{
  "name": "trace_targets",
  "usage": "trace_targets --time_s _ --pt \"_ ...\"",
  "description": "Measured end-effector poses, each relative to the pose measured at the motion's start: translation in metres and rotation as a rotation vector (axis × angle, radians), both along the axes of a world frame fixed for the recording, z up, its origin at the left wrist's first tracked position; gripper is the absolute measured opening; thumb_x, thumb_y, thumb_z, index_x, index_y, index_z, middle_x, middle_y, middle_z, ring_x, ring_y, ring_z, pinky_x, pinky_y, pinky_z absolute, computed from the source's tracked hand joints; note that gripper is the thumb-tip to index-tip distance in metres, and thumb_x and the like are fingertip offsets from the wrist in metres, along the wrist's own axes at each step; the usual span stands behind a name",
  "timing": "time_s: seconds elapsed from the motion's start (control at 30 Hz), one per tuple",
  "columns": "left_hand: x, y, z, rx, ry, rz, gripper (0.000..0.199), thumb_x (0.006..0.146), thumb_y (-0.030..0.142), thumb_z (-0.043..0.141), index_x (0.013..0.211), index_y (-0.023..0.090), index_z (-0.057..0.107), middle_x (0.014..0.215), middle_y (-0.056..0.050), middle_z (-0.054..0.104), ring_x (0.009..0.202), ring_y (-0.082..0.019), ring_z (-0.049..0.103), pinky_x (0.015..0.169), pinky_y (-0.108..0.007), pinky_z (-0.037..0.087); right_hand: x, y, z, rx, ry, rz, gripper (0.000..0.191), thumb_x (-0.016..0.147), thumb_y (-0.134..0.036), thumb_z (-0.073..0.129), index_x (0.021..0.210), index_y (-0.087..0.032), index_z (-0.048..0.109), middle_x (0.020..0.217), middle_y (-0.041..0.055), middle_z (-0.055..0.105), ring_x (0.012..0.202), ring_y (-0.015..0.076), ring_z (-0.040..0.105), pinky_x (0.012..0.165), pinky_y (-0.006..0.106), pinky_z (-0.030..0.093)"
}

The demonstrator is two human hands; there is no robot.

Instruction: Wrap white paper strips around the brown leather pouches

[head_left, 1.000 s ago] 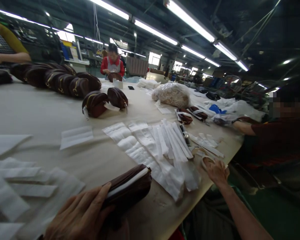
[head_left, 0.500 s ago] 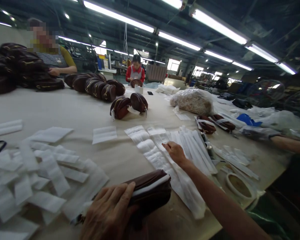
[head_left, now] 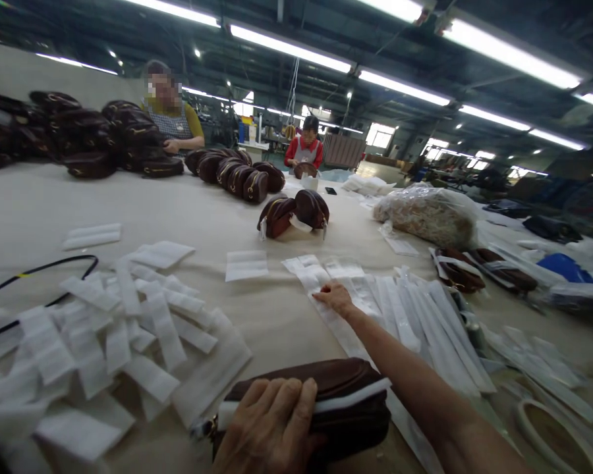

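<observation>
My left hand [head_left: 271,421] is wrapped over the top of a dark brown leather bag [head_left: 346,375], steadying it at the table's near side. A white foam strip [head_left: 353,395] lies along the bag and runs under my fingers. Metal hardware [head_left: 207,428] shows at the bag's left end. Farther forward, my right hand [head_left: 335,299] has its fingers drawn together over flat white padded sheets [head_left: 309,268]. Whether a sheet is between the fingertips cannot be made out. Beside that hand, long white strips [head_left: 425,322] lie in a row.
Loose white foam pieces [head_left: 148,322] are heaped at left, near a black cord [head_left: 59,260]. Two brown bags [head_left: 311,209] stand mid-table, with more bags [head_left: 237,174] behind. A stuffed plastic sack [head_left: 429,214] and a tape roll [head_left: 553,431] lie right. Two co-workers [head_left: 304,151] [head_left: 180,125] are beyond.
The view has swung left, so the scene sits farther right. My right hand has shifted left across the white sheets. My left hand still holds the bag, now showing more of the white strip.
</observation>
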State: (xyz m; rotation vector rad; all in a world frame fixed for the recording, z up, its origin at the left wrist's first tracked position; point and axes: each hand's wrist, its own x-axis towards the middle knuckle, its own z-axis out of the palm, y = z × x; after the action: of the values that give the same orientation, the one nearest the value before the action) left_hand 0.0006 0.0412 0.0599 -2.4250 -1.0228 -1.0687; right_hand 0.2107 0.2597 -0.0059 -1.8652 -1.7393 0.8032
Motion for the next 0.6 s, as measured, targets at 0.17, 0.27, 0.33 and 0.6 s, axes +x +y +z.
trace_targets --time_s 0.17,0.27,0.33,0.6 --pt "0.0 0.0 0.006 0.008 -0.007 0.015 0.029 0.098 0.026 0.035 0.105 0.01 0.058 0.082 -0.006 0.066 0.072 -0.017 0.062 0.067 -0.03 0.048 0.006 -0.005 0.006 0.059 0.26 -0.061 0.035 0.079 -0.041 0.067 0.063 -0.015 0.05 0.054 -0.0074 0.044 0.049 0.0067 0.043 0.053 0.022 0.039" --pt "0.003 0.001 0.009 0.036 -0.07 0.027 0.031 0.099 0.025 0.031 0.101 0.011 0.059 0.079 -0.005 0.066 0.068 -0.016 0.062 0.063 -0.029 0.047 0.006 -0.013 0.022 0.172 0.434 -0.081 0.044 0.062 -0.052 0.074 0.061 -0.017 0.047 0.054 -0.0072 0.045 0.055 0.0086 0.046 0.059 0.025 0.041" --pt "0.004 0.001 0.011 0.008 -0.067 0.02 0.032 0.099 0.026 0.031 0.102 0.011 0.058 0.081 -0.005 0.066 0.069 -0.016 0.062 0.063 -0.029 0.047 0.002 -0.022 0.039 0.226 0.556 -0.051 0.049 0.053 -0.055 0.077 0.07 -0.018 0.049 0.06 -0.0063 0.052 0.061 0.0102 0.052 0.066 0.026 0.044" --pt "0.001 -0.005 0.018 -0.118 -0.056 0.02 0.033 0.098 0.034 0.034 0.11 0.011 0.053 0.084 -0.008 0.068 0.071 -0.018 0.065 0.064 -0.032 0.051 -0.023 -0.116 0.117 0.333 0.756 0.524 0.025 0.064 -0.03 0.079 0.069 -0.018 0.058 0.071 -0.0021 0.061 0.067 0.0107 0.058 0.065 0.023 0.047"
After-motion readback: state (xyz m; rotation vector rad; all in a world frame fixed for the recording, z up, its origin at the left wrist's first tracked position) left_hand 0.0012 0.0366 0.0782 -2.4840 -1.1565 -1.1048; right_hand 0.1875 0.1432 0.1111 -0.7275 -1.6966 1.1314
